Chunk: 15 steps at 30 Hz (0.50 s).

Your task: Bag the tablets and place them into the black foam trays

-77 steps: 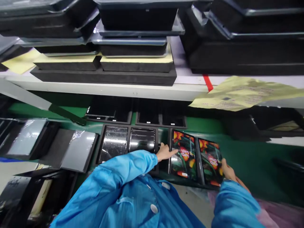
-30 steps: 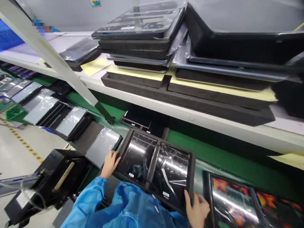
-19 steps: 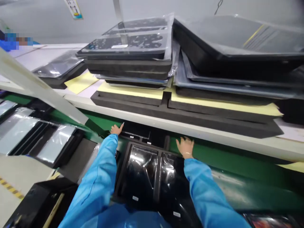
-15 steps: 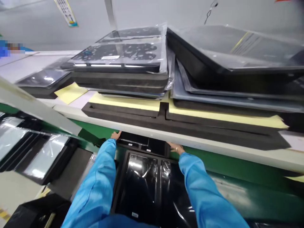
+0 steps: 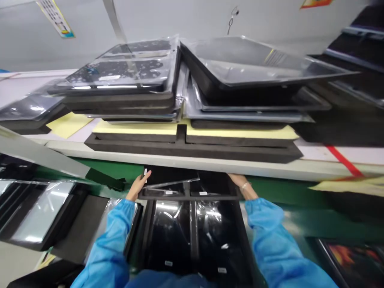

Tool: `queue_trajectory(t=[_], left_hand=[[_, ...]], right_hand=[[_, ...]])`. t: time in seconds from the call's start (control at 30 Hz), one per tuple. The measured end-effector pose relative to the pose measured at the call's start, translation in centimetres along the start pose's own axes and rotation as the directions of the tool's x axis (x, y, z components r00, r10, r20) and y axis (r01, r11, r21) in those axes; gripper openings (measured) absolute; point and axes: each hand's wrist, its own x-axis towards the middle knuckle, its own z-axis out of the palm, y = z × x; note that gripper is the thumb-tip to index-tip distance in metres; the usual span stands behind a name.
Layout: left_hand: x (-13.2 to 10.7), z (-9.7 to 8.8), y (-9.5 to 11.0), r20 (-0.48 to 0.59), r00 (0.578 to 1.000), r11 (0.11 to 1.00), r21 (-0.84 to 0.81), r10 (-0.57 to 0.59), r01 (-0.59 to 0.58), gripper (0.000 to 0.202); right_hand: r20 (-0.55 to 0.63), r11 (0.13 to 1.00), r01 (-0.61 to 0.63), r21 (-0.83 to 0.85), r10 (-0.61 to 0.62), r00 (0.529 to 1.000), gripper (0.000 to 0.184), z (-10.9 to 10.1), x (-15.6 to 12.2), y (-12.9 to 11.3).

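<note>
Pale wall (image 5: 168,20) stands behind a white shelf (image 5: 126,157) stacked with film-wrapped panels (image 5: 117,74); beneath it runs a green bench (image 5: 279,188). On the bench, partly under the shelf, the rear tray (image 5: 187,197) lies between the two hands, holding dark panels with small white labels. The left hand (image 5: 139,187) is closed on its left end, thumb laid along the top, the other fingers down the outer side. The right hand (image 5: 242,185) lies against the right end, fingers reaching under the shelf edge; their tips are hidden, so how tightly they close cannot be told. Just in front, nearer the body, sits the front tray (image 5: 194,236) with two dark panels.
</note>
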Motion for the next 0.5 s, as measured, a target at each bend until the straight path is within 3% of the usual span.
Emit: queue_trajectory(t=[0.13,0.27,0.33,0.4,0.43,0.5], left_hand=[[-11.7,-0.4,-5.2,-0.041,0.999,0.998,0.058,0.024,-0.021,0.065],[-21.4,-0.6,-11.0,-0.077,0.996,0.986,0.162,0.047,-0.034,0.060],[-24.1,-0.2,-12.6,-0.126,0.989,0.976,0.211,0.073,-0.046,0.062],[-25.3,1.0,-12.9,-0.185,0.960,0.931,0.339,0.211,-0.139,0.072],[-25.5,1.9,-12.7,-0.172,0.931,0.871,0.441,0.321,-0.218,0.081],[-25.5,4.2,-11.6,0.009,0.852,0.650,0.642,0.524,-0.407,0.098]], right_hand=[[-0.013,0.994,-0.108,0.019,0.108,0.994,0.036,-2.2,-10.0,4.2],[-0.057,0.989,-0.133,0.058,0.136,0.989,0.070,-1.4,-21.0,6.5],[-0.099,0.989,-0.134,0.064,0.139,0.985,0.083,-0.4,-23.9,6.7],[-0.158,0.990,-0.133,0.048,0.139,0.978,0.089,0.7,-24.8,6.5],[-0.185,0.991,-0.130,0.034,0.134,0.974,0.089,1.3,-24.8,6.3],[-0.221,0.993,-0.117,0.005,0.115,0.968,0.086,2.3,-24.6,5.8]])
